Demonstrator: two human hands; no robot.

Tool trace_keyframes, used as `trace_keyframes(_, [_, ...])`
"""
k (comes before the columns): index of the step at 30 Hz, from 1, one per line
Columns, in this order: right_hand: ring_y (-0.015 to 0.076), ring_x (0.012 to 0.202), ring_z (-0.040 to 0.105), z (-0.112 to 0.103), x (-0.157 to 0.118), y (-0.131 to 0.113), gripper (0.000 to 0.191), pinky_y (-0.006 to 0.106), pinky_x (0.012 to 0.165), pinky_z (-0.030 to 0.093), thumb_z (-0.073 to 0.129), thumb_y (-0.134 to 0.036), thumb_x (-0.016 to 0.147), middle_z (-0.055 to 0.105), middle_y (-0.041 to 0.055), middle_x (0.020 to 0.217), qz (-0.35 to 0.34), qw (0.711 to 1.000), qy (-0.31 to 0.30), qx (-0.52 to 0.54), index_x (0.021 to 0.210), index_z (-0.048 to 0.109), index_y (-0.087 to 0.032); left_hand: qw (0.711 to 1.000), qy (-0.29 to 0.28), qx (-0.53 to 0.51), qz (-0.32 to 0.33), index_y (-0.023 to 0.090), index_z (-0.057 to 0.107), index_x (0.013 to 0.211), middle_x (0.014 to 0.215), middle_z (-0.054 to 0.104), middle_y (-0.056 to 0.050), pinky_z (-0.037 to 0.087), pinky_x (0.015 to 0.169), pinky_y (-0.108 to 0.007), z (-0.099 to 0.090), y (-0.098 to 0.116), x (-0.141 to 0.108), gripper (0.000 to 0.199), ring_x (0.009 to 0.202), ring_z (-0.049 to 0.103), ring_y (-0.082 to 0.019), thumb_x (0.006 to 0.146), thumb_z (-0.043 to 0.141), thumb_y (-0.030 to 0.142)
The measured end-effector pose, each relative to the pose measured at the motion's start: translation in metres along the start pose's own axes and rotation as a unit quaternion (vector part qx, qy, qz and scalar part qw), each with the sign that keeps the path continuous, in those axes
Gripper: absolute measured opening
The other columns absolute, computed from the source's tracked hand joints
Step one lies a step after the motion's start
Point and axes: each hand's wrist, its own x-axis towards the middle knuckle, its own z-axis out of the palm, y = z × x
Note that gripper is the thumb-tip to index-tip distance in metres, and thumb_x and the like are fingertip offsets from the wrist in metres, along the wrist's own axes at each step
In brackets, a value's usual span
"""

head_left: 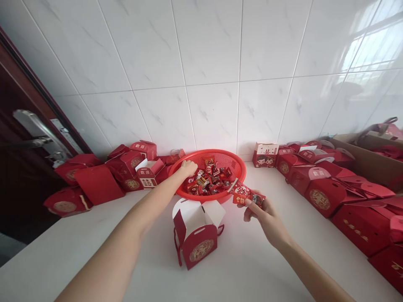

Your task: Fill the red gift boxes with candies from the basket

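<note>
A round red plastic basket [234,161] holds many small wrapped candies [209,180]. My left hand [189,168] is at the basket's left side, its fingers closed over the candies; what they hold, if anything, is hidden. To the right of the basket, my right hand [260,209] pinches several red candy packets [247,196] between thumb and fingers. In front of the basket stands a red gift box [201,247] with a gold emblem, its top flaps open and white inside showing, and a cord handle at its side.
Red boxes [100,184] stand along the left by a dark door [19,180]. More red boxes [319,197] line the right, near a cardboard carton [362,155]. A small box [265,155] stands against the tiled wall.
</note>
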Motion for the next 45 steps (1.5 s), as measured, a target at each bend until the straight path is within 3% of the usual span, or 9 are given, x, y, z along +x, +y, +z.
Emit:
trace_keyframes(4, [0.0154, 0.058, 0.059, 0.0, 0.0, 0.001, 0.047, 0.035, 0.064, 0.045, 0.076, -0.056, 0.081, 0.072, 0.0036, 0.088, -0.001, 1.0, 0.003, 0.006, 0.111, 0.061, -0.022, 0.993, -0.013, -0.111, -0.031, 0.016, 0.067, 0.115, 0.117, 0.068, -0.009, 0.057, 0.089, -0.041, -0.019, -0.007, -0.012, 0.027, 0.103, 0.067, -0.023, 0.093, 0.068, 0.03])
trace_keyframes(9, [0.0151, 0.059, 0.058, 0.0, 0.0, 0.003, 0.046, 0.035, 0.065, 0.046, 0.075, -0.055, 0.081, 0.072, 0.0045, 0.089, 0.0, 1.0, -0.003, 0.001, 0.111, 0.063, -0.022, 0.954, 0.07, -0.291, -0.004, 0.016, 0.07, 0.117, 0.123, 0.072, -0.01, 0.057, 0.091, -0.032, -0.04, -0.008, -0.043, 0.037, 0.116, 0.066, -0.026, 0.081, 0.075, 0.024])
trace_keyframes(12, [0.0151, 0.06, 0.058, 0.0, 0.0, 0.003, 0.044, 0.034, 0.064, 0.046, 0.075, -0.055, 0.081, 0.073, 0.0056, 0.091, -0.003, 1.0, -0.01, -0.001, 0.109, 0.066, -0.022, 0.918, 0.107, -0.381, 0.03, 0.015, 0.07, 0.121, 0.13, 0.07, -0.011, 0.055, 0.096, -0.034, -0.045, -0.001, -0.068, 0.044, 0.119, 0.065, -0.026, 0.082, 0.074, 0.034])
trace_keyframes(15, [0.015, 0.059, 0.056, 0.002, 0.0, -0.001, 0.04, 0.034, 0.063, 0.045, 0.076, -0.056, 0.08, 0.073, 0.0071, 0.089, -0.006, 1.0, -0.019, -0.007, 0.096, 0.071, -0.019, 0.87, 0.115, -0.475, 0.064, 0.015, 0.071, 0.117, 0.119, 0.075, -0.011, 0.056, 0.096, -0.038, -0.044, 0.011, -0.094, 0.048, 0.109, 0.069, -0.025, 0.078, 0.077, 0.042])
trace_keyframes(19, [0.0147, 0.059, 0.054, 0.008, 0.0, -0.013, 0.038, 0.034, 0.061, 0.044, 0.079, -0.055, 0.076, 0.073, 0.0079, 0.087, -0.008, 0.999, -0.027, 0.023, 0.086, 0.073, -0.019, 0.772, 0.092, -0.622, 0.094, 0.016, 0.073, 0.099, 0.098, 0.078, -0.006, 0.057, 0.09, -0.04, -0.041, 0.029, -0.128, 0.043, 0.09, 0.072, -0.022, 0.065, 0.087, 0.038])
trace_keyframes(23, [0.0151, 0.062, 0.056, 0.024, 0.005, -0.027, 0.033, 0.033, 0.062, 0.045, 0.082, -0.05, 0.074, 0.072, 0.0061, 0.086, -0.015, 0.997, -0.039, 0.068, 0.084, 0.072, -0.02, 0.733, 0.07, -0.67, 0.099, 0.016, 0.072, 0.091, 0.085, 0.075, -0.003, 0.058, 0.082, -0.035, -0.04, 0.043, -0.153, 0.035, 0.077, 0.07, -0.017, 0.065, 0.086, 0.033])
trace_keyframes(29, [0.0232, 0.081, 0.067, 0.065, 0.021, -0.052, 0.032, 0.037, 0.075, 0.054, 0.083, -0.049, 0.074, 0.074, 0.0064, 0.087, -0.051, 0.991, -0.072, 0.096, 0.088, 0.072, -0.023, 0.703, 0.108, -0.698, 0.083, 0.017, 0.072, 0.098, 0.099, 0.074, -0.005, 0.056, 0.084, -0.034, -0.037, 0.049, -0.17, 0.036, 0.088, 0.071, -0.02, 0.068, 0.084, 0.033])
trace_keyframes(33, [0.0237, 0.08, 0.069, 0.085, 0.033, -0.061, 0.033, 0.039, 0.076, 0.056, 0.083, -0.048, 0.073, 0.073, 0.0064, 0.087, -0.077, 0.989, -0.089, 0.094, 0.091, 0.071, -0.022, 0.698, 0.148, -0.696, 0.076, 0.02, 0.072, 0.107, 0.103, 0.075, -0.004, 0.055, 0.09, -0.037, -0.035, 0.048, -0.177, 0.042, 0.094, 0.071, -0.022, 0.069, 0.084, 0.034])
trace_keyframes(45, [0.0263, 0.085, 0.074, 0.107, 0.042, -0.062, 0.029, 0.041, 0.082, 0.06, 0.085, -0.044, 0.072, 0.075, 0.0069, 0.091, -0.06, 0.99, -0.083, 0.093, 0.085, 0.073, -0.021, 0.675, 0.156, -0.716, 0.083, 0.019, 0.078, 0.096, 0.092, 0.078, -0.004, 0.057, 0.089, -0.039, -0.032, 0.049, -0.187, 0.028, 0.086, 0.073, -0.023, 0.07, 0.082, 0.03])
